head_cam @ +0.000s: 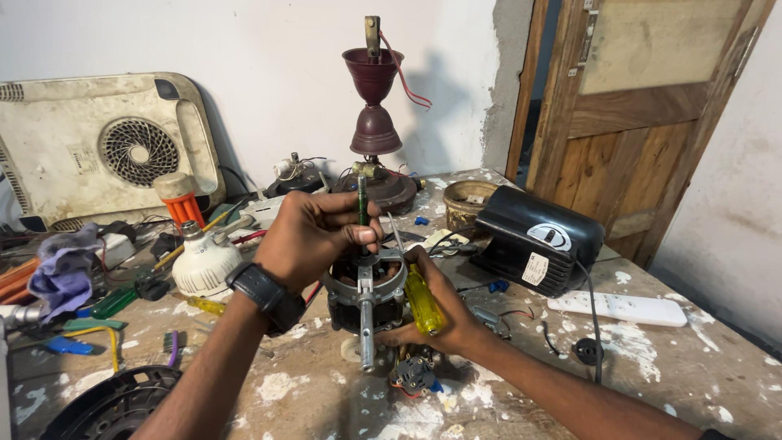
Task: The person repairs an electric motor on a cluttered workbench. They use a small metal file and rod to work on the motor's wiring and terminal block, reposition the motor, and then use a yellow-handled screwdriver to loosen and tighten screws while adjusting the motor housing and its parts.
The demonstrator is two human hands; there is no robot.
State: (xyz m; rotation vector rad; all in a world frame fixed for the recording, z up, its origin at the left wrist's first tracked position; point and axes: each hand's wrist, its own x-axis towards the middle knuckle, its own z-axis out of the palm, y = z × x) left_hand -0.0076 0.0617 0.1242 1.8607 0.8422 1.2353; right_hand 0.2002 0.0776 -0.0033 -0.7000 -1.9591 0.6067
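A small electric motor with a steel shaft stands on the paint-spattered workbench at the centre. My left hand, with a dark watch on its wrist, grips a thin green-handled tool held upright on the motor's top bracket. My right hand holds a yellow-handled screwdriver, whose metal blade angles up to the left toward the bracket. This hand also rests against the motor's right side. A small black switch part with wires lies just in front of the motor.
A maroon ceiling-fan stem and hub stands behind the motor. A black box-shaped device and a white remote lie to the right. On the left are a white bulb housing, an orange-capped item, scattered tools, a purple cloth and a white appliance panel.
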